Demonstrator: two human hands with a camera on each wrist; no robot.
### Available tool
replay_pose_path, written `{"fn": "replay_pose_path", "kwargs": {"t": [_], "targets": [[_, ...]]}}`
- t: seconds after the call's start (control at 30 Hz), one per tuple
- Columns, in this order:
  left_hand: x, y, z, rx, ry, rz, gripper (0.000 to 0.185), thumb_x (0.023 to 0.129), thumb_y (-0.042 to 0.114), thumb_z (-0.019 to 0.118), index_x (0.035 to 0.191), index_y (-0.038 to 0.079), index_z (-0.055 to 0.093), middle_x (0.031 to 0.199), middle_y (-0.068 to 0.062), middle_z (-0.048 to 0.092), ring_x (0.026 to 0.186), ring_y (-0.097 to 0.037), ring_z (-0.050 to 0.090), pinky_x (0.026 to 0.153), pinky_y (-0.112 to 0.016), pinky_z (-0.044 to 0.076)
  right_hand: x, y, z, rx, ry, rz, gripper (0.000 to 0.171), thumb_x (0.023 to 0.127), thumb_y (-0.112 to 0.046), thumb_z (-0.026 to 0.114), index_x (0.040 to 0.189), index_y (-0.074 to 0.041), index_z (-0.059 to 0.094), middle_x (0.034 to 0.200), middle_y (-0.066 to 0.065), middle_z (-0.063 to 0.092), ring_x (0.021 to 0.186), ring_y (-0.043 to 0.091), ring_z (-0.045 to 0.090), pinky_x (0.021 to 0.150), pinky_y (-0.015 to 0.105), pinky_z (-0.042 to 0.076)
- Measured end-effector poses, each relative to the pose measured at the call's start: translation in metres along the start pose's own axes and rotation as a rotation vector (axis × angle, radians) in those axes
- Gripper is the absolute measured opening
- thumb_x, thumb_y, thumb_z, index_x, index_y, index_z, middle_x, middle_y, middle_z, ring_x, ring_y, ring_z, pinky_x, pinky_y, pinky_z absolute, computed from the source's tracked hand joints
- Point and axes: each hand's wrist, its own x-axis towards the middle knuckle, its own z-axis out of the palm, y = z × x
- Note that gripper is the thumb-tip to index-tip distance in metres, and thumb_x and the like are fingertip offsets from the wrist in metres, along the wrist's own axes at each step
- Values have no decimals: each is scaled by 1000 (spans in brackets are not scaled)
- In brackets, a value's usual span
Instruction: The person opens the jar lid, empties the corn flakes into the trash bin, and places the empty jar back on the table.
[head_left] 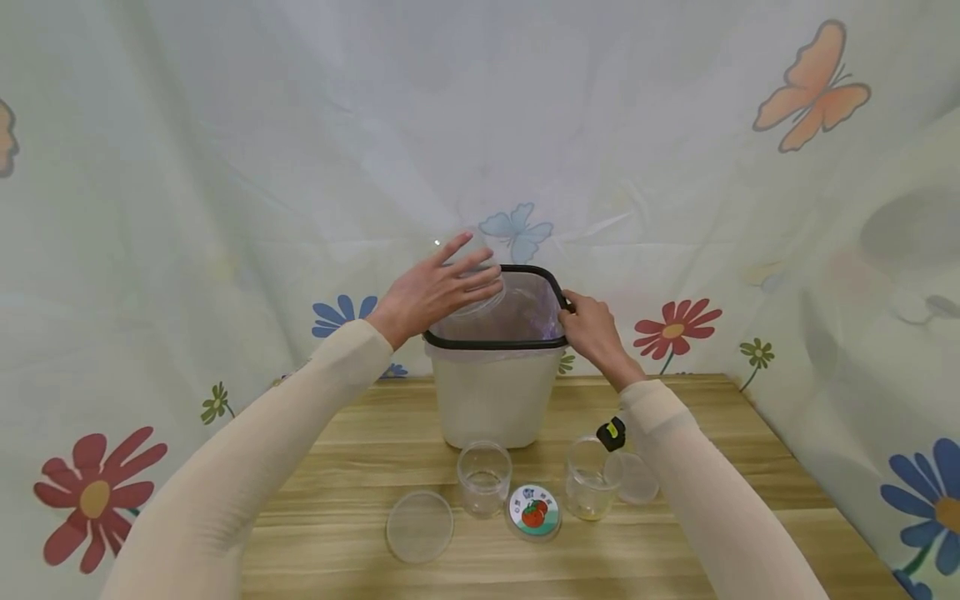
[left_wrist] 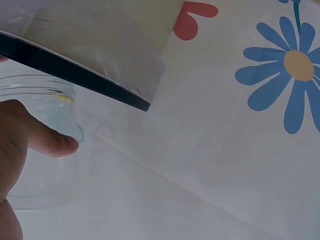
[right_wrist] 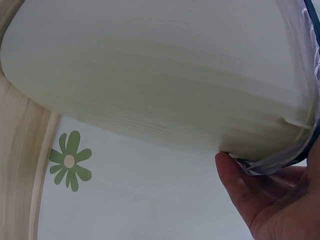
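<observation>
A clear wide-mouthed jar (left_wrist: 47,180) is in my left hand (head_left: 442,292), thumb on one side and fingers spread over the other. Its threaded mouth points toward the bin, and in the head view it overlaps the rim. The white trash bin (head_left: 491,392) stands at the back of the table, with a black rim (head_left: 495,343) and a thin plastic liner (head_left: 547,308). At the bin's right side, my right hand (head_left: 594,332) grips the rim, with the thumb outside against liner and wall (right_wrist: 200,90).
In front of the bin stand two clear jars (head_left: 484,483) (head_left: 588,492). Between them lies a lid with a tomato picture (head_left: 534,512). Clear lids lie at left (head_left: 420,527) and right (head_left: 639,479). A small black and yellow item (head_left: 612,433) sits near the right jar. Behind hangs a flowered curtain (head_left: 337,167).
</observation>
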Motion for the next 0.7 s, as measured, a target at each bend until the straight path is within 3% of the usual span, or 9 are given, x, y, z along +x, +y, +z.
{"fn": "replay_pose_path", "kwargs": {"t": [0.3, 0.53, 0.7], "targets": [[2, 0, 0, 14, 18, 28, 125, 71, 40, 86, 158, 33, -3, 167, 6, 1, 155, -24, -2, 122, -58, -7, 0, -1, -1, -9, 6, 1, 50, 99, -18, 40, 147, -3, 43, 129, 23, 63, 111, 37, 61, 92, 50, 49], [6, -1, -1, 54, 42, 54, 117, 79, 25, 82, 158, 35, -4, 167, 6, 1, 155, -22, 1, 123, -56, -3, 0, -2, -1, -6, 10, 2, 50, 99, -18, 40, 147, -3, 44, 129, 23, 63, 112, 37, 61, 93, 50, 49], [6, -1, -3, 62, 43, 57, 118, 79, 27, 82, 158, 35, -6, 167, 6, 0, 155, -22, 0, 123, -56, -3, 1, -1, -1, -8, 12, 1, 50, 99, -18, 40, 147, -3, 44, 130, 23, 62, 114, 37, 60, 95, 51, 48]]}}
